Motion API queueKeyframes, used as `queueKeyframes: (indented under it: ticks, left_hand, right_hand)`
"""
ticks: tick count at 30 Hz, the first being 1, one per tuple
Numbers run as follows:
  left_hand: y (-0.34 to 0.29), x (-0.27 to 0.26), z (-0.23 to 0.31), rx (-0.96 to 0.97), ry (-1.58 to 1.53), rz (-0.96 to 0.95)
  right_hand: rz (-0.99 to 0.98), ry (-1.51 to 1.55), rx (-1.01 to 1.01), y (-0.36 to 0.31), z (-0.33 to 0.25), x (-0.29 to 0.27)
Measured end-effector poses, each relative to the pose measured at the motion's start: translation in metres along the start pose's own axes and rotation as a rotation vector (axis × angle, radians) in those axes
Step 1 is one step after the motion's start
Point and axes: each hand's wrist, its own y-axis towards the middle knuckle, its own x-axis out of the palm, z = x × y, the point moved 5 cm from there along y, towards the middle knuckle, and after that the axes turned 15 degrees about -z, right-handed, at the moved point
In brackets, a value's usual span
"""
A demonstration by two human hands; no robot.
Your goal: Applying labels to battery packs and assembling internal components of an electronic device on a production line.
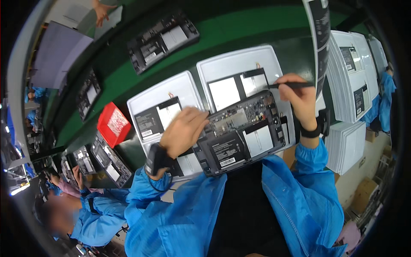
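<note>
In front of me lies an opened tablet (239,135), its circuit board, black battery and a silvery-white panel bare. It is tilted, its near edge close to my jacket. My left hand (184,130) is at its upper left corner, fingers bent together over the edge; the thumb is hidden. My right hand (299,96) is closed round a slim black stick-like tool (291,85). The tool points left, near the tablet's upper right corner. Under and behind the tablet are white trays (239,59) holding black and white battery parts (224,92).
A red bin (114,124) stands left, beside more opened devices (109,160). Another open device (165,40) lies on the green belt (107,70). Stacked white trays (346,145) rise at right. A co-worker in blue (96,218) sits at lower left; another person's hand (102,12) shows at top.
</note>
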Motion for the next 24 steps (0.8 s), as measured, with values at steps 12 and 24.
queueKeyframes:
  ticks: [12, 24]
  left_hand:
    - [0.061, 0.019, 0.036, -0.017, -0.066, 0.193]
    - [0.043, 0.021, 0.022, 0.091, 0.030, 0.220]
  right_hand:
    - [0.129, -0.090, 0.169, -0.032, 0.013, 0.075]
    - [0.160, -0.209, 0.002, -0.024, 0.033, 0.093]
